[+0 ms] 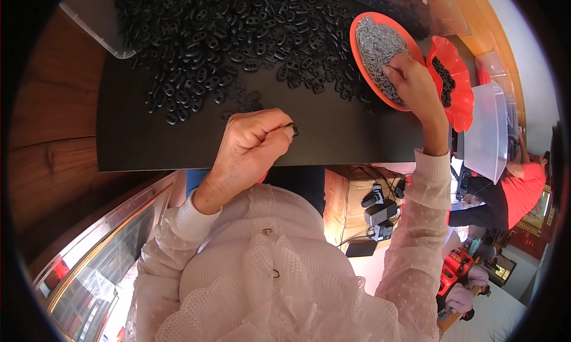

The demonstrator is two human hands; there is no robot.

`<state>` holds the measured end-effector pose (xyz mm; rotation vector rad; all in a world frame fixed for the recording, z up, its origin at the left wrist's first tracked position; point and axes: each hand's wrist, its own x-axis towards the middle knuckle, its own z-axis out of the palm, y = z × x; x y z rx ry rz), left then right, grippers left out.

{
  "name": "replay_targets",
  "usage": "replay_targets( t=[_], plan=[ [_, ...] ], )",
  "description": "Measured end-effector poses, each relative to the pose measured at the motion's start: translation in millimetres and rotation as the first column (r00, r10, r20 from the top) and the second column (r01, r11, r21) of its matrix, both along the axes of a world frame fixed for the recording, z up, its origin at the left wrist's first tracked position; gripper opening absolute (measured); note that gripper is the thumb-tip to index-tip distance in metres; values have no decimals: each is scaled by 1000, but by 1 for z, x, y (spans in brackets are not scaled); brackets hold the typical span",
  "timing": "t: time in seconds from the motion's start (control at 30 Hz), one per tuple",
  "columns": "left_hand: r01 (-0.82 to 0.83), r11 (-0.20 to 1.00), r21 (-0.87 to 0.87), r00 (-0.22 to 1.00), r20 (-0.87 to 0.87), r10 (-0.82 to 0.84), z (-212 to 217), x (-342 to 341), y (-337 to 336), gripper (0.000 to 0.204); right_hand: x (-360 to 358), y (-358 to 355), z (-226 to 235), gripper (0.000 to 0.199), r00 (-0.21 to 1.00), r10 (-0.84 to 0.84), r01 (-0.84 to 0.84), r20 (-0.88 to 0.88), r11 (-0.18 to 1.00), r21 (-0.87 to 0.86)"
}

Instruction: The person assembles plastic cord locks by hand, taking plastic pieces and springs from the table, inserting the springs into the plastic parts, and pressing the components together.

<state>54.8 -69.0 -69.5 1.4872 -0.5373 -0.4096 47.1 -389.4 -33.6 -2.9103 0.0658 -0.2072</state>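
Note:
My left hand (250,148) is closed in front of my body, above the near edge of the dark table. Between its thumb and forefinger it pinches a small black plastic part (294,129), mostly covered by the fingers. To the right, my right hand (416,86) reaches over an orange-red plate (355,44) heaped with small grey metal pins or screws (380,41). Its thumb and forefinger are brought together at the heap; whatever lies between them is too small to make out. Beyond my left hand spreads a large pile of black plastic parts with holes (238,33).
A red wavy-edged bowl (461,98) with small black pieces stands right of the plate. Clear plastic bins (486,128) are farther right. Chargers and cables (380,211) lie on a wooden surface below the table. A person in a red shirt (523,193) is at the far right.

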Motion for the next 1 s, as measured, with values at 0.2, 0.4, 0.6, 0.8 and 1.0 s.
replay_targets(
  t=[0.2,0.4,0.6,0.8,1.0],
  plan=[
    [-6,1000,13,1000,-16,6,1,-1,1,8,2,2,11,22,994,-111,108,20,988,110],
    [28,999,37,998,47,-30,-3,0,4,10,0,-4,5,19,993,62,-61,-104,998,9],
    [31,999,42,999,38,-33,-3,1,5,10,1,-1,11,14,996,-69,76,-50,985,154],
    [11,999,-53,997,-77,-15,-1,-1,3,14,-4,-2,12,16,993,-110,89,37,928,361],
    [63,996,-59,983,-171,-72,5,3,7,14,-12,27,28,15,971,-220,222,-89,710,668]
  ],
)
